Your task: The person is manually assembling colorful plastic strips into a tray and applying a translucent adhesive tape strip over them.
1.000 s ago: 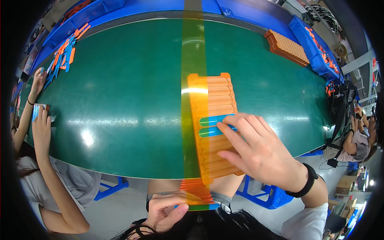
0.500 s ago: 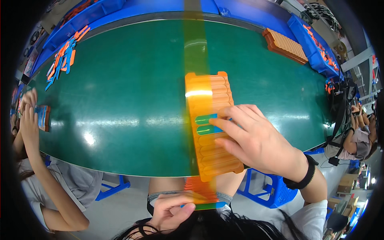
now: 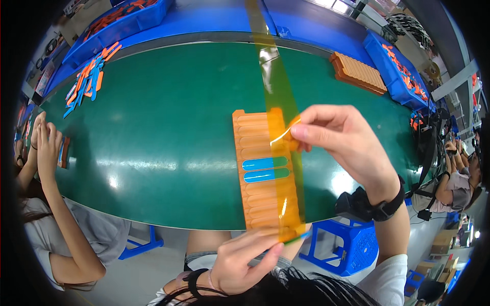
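An orange-brown grooved tray (image 3: 258,204) lies at the table's near edge, in front of me. Two blue rounded strips (image 3: 258,164) sit side by side in its middle grooves. A see-through yellow film band (image 3: 286,94) runs from the far side toward me, over the tray's right part. My right hand (image 3: 339,140) pinches the film's right edge above the tray, creasing it. My left hand (image 3: 245,262), closed at the tray's near end, holds a thin blue strip (image 3: 305,235) at the film's near end; its fingers partly hide that strip.
Loose blue and orange strips (image 3: 89,79) lie at far left below a blue bin (image 3: 120,25). Stacked grooved trays (image 3: 357,74) and another blue bin (image 3: 398,69) stand at far right. A co-worker's hands (image 3: 46,137) are at left; a blue stool (image 3: 342,245) stands at right.
My right hand has left the blue strips in the tray and moved up to the film's edge. My left hand has come up and right with the film's near end, and the film has shifted right.
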A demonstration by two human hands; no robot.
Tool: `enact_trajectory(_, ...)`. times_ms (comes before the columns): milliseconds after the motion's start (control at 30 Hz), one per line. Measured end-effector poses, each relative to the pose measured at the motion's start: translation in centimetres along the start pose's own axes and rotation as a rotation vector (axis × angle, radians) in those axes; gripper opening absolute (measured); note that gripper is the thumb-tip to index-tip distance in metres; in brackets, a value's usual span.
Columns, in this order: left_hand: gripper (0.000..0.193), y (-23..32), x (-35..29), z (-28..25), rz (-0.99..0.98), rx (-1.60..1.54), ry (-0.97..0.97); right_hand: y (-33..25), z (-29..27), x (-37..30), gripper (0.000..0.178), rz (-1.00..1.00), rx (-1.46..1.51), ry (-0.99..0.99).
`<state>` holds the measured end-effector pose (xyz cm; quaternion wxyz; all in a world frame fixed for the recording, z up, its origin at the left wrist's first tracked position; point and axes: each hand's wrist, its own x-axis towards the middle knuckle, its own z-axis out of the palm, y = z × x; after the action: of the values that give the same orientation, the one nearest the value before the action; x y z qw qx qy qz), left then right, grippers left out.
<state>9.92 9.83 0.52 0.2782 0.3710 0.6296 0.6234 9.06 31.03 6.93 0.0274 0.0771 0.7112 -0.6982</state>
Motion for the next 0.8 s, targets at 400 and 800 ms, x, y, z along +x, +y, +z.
enact_trajectory(400, 0.056, -0.2, 0.3, 1.6, 0.257, 1.066, -0.138, 0.2, -1.7, 3.9, 0.022, 0.036, -0.355, 0.051)
enact_trajectory(800, 0.070, 0.4, 1.4, 0.7, 0.119, 1.040, -0.224, 1.7, -2.3, 5.8, 0.022, 0.119, -0.302, 0.036)
